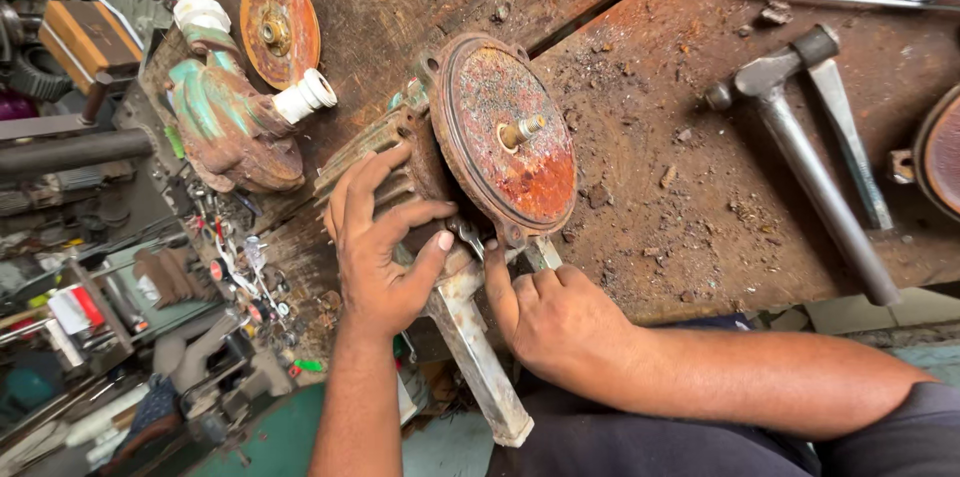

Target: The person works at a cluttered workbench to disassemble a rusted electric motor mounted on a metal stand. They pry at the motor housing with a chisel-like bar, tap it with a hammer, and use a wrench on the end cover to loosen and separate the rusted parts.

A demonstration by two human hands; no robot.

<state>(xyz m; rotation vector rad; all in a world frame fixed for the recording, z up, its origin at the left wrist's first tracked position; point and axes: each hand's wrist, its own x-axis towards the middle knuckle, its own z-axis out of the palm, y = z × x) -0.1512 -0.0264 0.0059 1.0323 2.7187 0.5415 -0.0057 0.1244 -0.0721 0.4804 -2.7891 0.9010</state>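
Head view. A rusted pump motor (480,152) lay on its side at the near edge of a worn wooden table (640,27), its round rust-red end plate (505,132) facing up with a short shaft stub (522,130) at the centre. The left hand (375,247) lay over the ribbed motor body to the left of the plate, fingers (365,187) spread and curled around the casing, thumb pressed toward the plate's lower rim; it steadied the body and held no tool. The right hand (555,322) sat just below the plate, fingers closed about something small at the lower rim; a bit of bright metal (467,235) showed there, but whether it was a wrench or a fastener could not be told. A pale metal mounting leg (480,357) ran down from the motor past the table edge.

Left of the motor stood a green, corroded pump housing (225,122) with white pipe fittings, and beyond it a loose rusty disc (280,27). Right of the motor lay a steel hammer (815,162).

Judged progress: the pump housing and disc appeared already separated from the motor; the end plate remained seated, so work at its rim looked unfinished.
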